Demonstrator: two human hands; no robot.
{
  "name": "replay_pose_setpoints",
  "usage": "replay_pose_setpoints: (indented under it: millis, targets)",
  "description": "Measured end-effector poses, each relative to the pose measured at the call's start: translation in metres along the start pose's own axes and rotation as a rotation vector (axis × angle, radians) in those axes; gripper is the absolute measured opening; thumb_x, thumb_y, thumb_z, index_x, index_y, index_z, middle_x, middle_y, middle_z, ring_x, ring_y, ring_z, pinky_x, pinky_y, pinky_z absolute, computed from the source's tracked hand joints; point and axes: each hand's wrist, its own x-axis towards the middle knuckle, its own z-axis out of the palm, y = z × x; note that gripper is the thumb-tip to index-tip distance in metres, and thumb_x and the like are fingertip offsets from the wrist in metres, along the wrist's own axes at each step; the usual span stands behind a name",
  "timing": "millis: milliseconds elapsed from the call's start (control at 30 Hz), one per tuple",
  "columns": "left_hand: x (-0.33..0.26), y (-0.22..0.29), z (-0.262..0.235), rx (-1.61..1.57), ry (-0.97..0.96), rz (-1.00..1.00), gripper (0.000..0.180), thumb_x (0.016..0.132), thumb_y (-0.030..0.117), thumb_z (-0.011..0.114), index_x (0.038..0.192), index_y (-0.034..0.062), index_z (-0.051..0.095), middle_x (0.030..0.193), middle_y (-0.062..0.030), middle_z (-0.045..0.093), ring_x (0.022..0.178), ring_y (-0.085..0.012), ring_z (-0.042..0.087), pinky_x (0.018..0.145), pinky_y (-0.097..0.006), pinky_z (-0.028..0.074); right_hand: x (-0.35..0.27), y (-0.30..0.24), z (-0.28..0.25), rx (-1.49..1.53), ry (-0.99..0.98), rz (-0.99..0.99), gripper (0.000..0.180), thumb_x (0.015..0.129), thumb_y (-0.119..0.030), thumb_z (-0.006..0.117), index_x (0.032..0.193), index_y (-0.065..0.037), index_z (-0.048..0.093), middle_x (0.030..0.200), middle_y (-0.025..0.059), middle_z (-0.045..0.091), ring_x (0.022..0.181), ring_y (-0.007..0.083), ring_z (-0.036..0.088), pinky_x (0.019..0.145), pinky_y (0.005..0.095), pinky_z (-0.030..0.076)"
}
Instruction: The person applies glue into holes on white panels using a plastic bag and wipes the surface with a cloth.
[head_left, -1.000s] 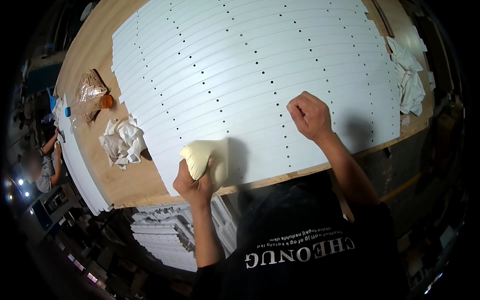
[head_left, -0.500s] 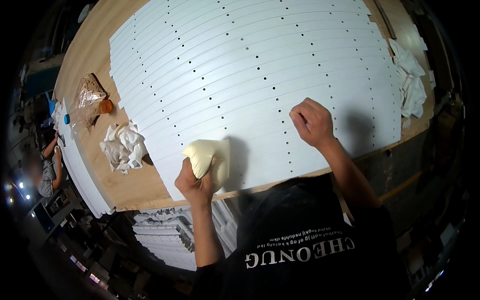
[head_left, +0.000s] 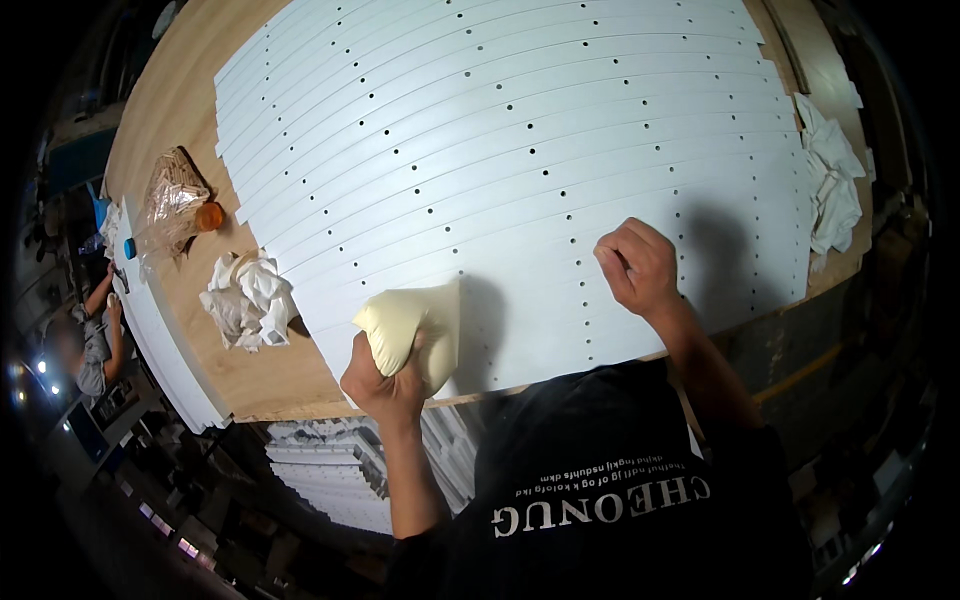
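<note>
In my left hand (head_left: pixel 388 380) is a plump, pale yellow bag (head_left: pixel 415 322), squeezed at its near side with my fingers wrapped round it. It is over the near left part of a wide layer of white boards (head_left: pixel 480 190) that lie side by side with rows of small dark holes. My right hand (head_left: pixel 640 265) is closed over the right part of the boards, fingers curled and thumb against them. Whatever it may hold is hidden. Its shadow falls on the boards to its right, apart from the hand.
Crumpled white cloths (head_left: pixel 250 300) and a clear bag of wooden dowels (head_left: pixel 178 195) lie on the wooden table (head_left: pixel 290 375) at left, by an orange cap (head_left: pixel 209 216). Another white cloth (head_left: pixel 832 185) lies at right. Below are stacked white strips (head_left: pixel 325 470). Another person (head_left: pixel 92 350) works far left.
My right hand has moved a little right and nearer in the picture. My left hand, still gripping the yellow bag, has shifted slightly left and nearer. The boards' right side appears lower in view.
</note>
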Motion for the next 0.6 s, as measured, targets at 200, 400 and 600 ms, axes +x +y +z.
replay_pose_setpoints:
  millis: [200,400,600]
  targets:
    - [0.009,0.002,0.006,0.0,-0.034,0.005,0.019,0.078,0.008,0.071,0.093,-0.0021,0.065,0.08,-0.0069,0.065,0.072,-0.0123,0.061,0.067,-0.025,0.047,0.001,0.002,0.001,0.018,0.009,-0.014,0.01,0.075,-0.007,0.065,0.07,-0.008,0.056,0.063,0.0054,0.051,0.057,0.0249,0.051,0.05,0.0332,0.041]
    - [0.013,-0.003,0.013,0.031,-0.034,0.002,0.022,0.075,0.011,0.074,0.092,-0.0007,0.065,0.078,-0.0083,0.065,0.068,-0.0148,0.062,0.064,-0.026,0.048,0.002,0.002,0.0,0.023,0.009,-0.008,0.01,0.075,-0.007,0.065,0.07,-0.008,0.056,0.063,0.0055,0.051,0.056,0.0247,0.051,0.049,0.0332,0.041]
    - [0.016,-0.005,0.015,0.033,-0.002,0.01,0.022,0.078,0.011,0.073,0.092,-0.0021,0.064,0.079,-0.0065,0.065,0.071,-0.0119,0.061,0.067,-0.025,0.048,0.002,0.003,0.001,0.03,0.01,-0.004,0.009,0.074,-0.006,0.065,0.07,-0.008,0.058,0.063,0.0053,0.052,0.056,0.0245,0.051,0.049,0.0331,0.041]
